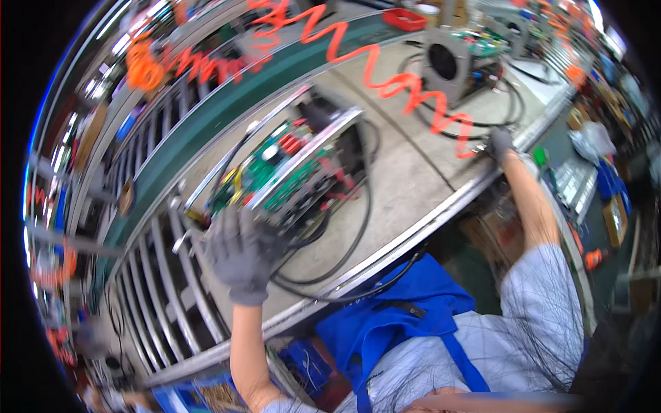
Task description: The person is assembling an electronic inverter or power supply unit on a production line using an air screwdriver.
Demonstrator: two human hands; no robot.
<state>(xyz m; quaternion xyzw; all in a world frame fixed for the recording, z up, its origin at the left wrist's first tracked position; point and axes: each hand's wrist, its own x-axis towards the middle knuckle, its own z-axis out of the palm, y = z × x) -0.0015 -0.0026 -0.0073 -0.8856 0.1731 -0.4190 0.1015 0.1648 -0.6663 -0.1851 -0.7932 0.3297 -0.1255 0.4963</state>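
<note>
My left hand [239, 253], in a grey glove, grips the near corner of an open metal-framed unit [296, 165] with green circuit boards and red parts, tilted on the workbench [413, 186]. Black cables [344, 261] trail from the unit toward the bench's front edge. My right hand [498, 143], also gloved, reaches far out to the right at the bench's metal edge, touching the end of an orange coiled hose [385, 76]. What its fingers hold is too small to tell.
A green conveyor belt [227, 117] runs behind the bench, with metal rollers [165, 275] to the left. Another grey unit with a round fan opening [446, 63] stands at the back right among black cables. A red tray [405, 18] lies beyond.
</note>
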